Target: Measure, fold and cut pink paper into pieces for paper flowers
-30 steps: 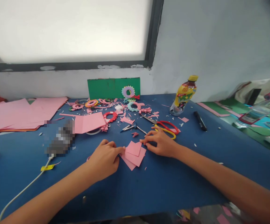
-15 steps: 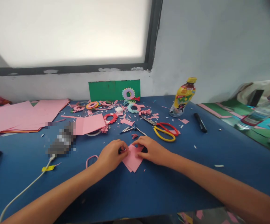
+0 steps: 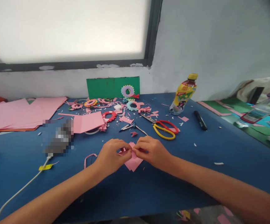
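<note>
A small folded piece of pink paper [image 3: 133,164] lies on the blue table in front of me, its lower corners pointing toward me. My left hand [image 3: 113,154] pinches it from the left, and my right hand [image 3: 153,153] pinches it from the right. Both sets of fingertips meet near the paper's upper middle and hide part of it. Just beyond my hands rest a pink paper scrap [image 3: 133,134] and a drawing compass [image 3: 133,125]. Scissors with red and yellow handles [image 3: 164,129] lie open, ahead and to the right.
Pink sheets [image 3: 25,113] are stacked at the left, near a blurred-out device [image 3: 60,140] with a white cable [image 3: 20,193]. Paper rings and scraps lie before a green board [image 3: 113,88]. A drink bottle [image 3: 183,95] and a black marker [image 3: 200,120] are at the right.
My hands have come together over the pink paper, their fingertips now nearly touching at its upper middle. The view has shifted slightly; the other things stay in place.
</note>
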A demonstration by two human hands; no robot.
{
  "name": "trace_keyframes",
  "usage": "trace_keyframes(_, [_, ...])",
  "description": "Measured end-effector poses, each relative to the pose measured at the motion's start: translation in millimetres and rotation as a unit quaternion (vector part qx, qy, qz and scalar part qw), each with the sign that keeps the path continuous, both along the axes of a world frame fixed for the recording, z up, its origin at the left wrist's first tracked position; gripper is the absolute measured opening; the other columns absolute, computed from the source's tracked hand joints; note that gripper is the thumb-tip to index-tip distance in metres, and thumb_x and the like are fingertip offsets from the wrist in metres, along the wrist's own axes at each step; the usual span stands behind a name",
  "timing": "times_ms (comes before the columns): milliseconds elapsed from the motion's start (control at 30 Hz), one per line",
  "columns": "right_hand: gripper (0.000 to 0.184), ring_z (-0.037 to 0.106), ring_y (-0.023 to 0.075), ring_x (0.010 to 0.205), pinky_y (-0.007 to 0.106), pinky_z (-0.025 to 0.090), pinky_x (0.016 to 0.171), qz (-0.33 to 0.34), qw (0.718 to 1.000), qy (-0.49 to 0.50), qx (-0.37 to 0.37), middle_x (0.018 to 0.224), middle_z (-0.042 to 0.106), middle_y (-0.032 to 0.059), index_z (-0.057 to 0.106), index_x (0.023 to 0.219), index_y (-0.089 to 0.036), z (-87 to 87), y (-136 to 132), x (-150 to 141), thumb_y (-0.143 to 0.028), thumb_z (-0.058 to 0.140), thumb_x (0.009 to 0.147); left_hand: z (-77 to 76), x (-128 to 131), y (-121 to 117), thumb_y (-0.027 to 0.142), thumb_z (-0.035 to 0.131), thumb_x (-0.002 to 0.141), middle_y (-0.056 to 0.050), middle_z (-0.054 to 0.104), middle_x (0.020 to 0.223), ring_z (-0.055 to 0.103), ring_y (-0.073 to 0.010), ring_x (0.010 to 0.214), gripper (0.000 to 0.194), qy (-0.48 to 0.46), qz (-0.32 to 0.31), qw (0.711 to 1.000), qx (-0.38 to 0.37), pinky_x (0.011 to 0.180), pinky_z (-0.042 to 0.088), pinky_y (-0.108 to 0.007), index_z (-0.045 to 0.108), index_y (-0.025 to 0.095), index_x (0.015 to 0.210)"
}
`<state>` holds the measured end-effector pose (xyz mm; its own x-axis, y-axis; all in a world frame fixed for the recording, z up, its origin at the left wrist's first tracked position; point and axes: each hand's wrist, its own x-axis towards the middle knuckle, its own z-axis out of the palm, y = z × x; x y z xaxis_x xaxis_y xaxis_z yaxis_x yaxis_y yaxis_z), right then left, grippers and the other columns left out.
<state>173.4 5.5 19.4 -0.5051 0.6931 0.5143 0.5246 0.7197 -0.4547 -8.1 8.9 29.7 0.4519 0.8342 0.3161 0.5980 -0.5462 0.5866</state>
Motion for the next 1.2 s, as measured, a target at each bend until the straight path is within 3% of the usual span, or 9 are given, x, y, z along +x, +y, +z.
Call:
trace_keyframes(167, [0.019,0.056,0.013,0.068,0.025,0.044,0.066,-0.043,0.998,0.042,-0.006,0.067,0.062,0.0014,0.061,0.066,-0.018,10.7,1.1,7.8,-0.021,0.051,0.082,8.5,-13.1,12.5,0.016,0.056,0.069,0.001,0.066,0.065,0.058,-0.0129,0.063,0.009,-0.038,0.048,0.997,-0.043,0.061,0.044,-0.023,0.065,0.017,0.067])
trace_keyframes(300, [0.019,0.055,0.0115,0.061,0.023,0.044,0.06,-0.071,0.992,0.095,-0.032,0.064,0.059,-0.0001,0.06,0.064,-0.019,22.7,3.6,15.2,-0.02,0.051,0.08,14.9,-25.2,24.1,0.022,0.056,0.072,0.0,0.065,0.067,0.056,-0.0133,0.064,0.011,-0.073,0.121,0.99,-0.006,0.061,0.044,-0.024,0.064,0.016,0.069])
trace_keyframes(433, [0.018,0.057,0.0117,0.062,0.023,0.045,0.058,-0.065,0.992,0.096,-0.059,0.066,0.06,0.0001,0.062,0.067,-0.019,26.7,3.6,16.2,-0.023,0.051,0.081,20.2,-21.6,17.0,0.031,0.059,0.075,-0.001,0.069,0.083,0.059,-0.0136,0.071,0.021,-0.077,0.042,0.996,-0.025,0.063,0.045,-0.023,0.066,0.019,0.09])
trace_keyframes(500, [0.017,0.058,0.0122,0.063,0.023,0.046,0.059,-0.058,0.993,0.088,-0.057,0.069,0.062,0.0009,0.064,0.07,-0.019,25.1,2.5,14.8,-0.023,0.051,0.081,20.5,-15.6,9.4,0.029,0.059,0.076,0.0,0.07,0.079,0.059,-0.0121,0.066,0.018,-0.076,0.006,0.996,-0.047,0.058,0.044,-0.021,0.068,0.02,0.088])
trace_keyframes(767, [0.011,0.061,0.0153,0.07,0.032,0.042,0.075,-0.051,0.991,0.026,0.124,0.07,0.068,0.0,0.063,0.072,-0.023,20.7,-4.5,5.2,-0.019,0.054,0.077,17.3,-6.3,-8.1,0.016,0.056,0.075,-0.001,0.067,0.065,0.059,-0.01,0.058,0.011,-0.079,-0.052,0.994,0.05,0.055,0.045,-0.018,0.065,0.017,0.07])
trace_keyframes(833, [0.014,0.061,0.0146,0.066,0.033,0.04,0.077,-0.065,0.987,0.023,0.147,0.067,0.067,-0.0021,0.061,0.067,-0.023,21.6,-2.8,6.9,-0.015,0.052,0.074,18.9,-7.6,-9.2,0.017,0.055,0.075,-0.001,0.066,0.063,0.058,-0.0102,0.057,0.012,-0.084,-0.054,0.993,0.069,0.055,0.045,-0.019,0.063,0.017,0.066])
trace_keyframes(933, [0.014,0.059,0.0145,0.063,0.034,0.04,0.078,-0.109,0.982,0.021,0.152,0.064,0.065,-0.0025,0.058,0.063,-0.023,23.1,6.8,17.8,-0.015,0.05,0.072,24.2,-12.8,-6.8,0.021,0.056,0.073,-0.001,0.062,0.056,0.055,-0.0103,0.052,0.016,-0.108,0.006,0.992,0.057,0.051,0.044,-0.019,0.059,0.017,0.058])
trace_keyframes(1067, [0.012,0.058,0.0163,0.065,0.035,0.042,0.074,-0.166,0.981,0.062,0.073,0.064,0.062,-0.0003,0.056,0.063,-0.021,24.1,21.1,34.6,-0.019,0.05,0.073,30.3,-21.6,3.9,0.027,0.06,0.071,0.001,0.06,0.055,0.055,-0.0114,0.053,0.016,-0.183,0.097,0.978,-0.014,0.05,0.044,-0.021,0.059,0.018,0.059])
trace_keyframes(1200, [0.014,0.058,0.0132,0.064,0.026,0.046,0.058,-0.084,0.967,0.167,-0.172,0.072,0.064,0.0012,0.062,0.08,-0.019,21.4,19.0,28.8,-0.029,0.053,0.077,27.0,-23.5,12.7,0.03,0.06,0.072,0.001,0.062,0.055,0.057,-0.0111,0.053,0.015,-0.266,0.101,0.951,-0.117,0.052,0.047,-0.021,0.06,0.017,0.064])
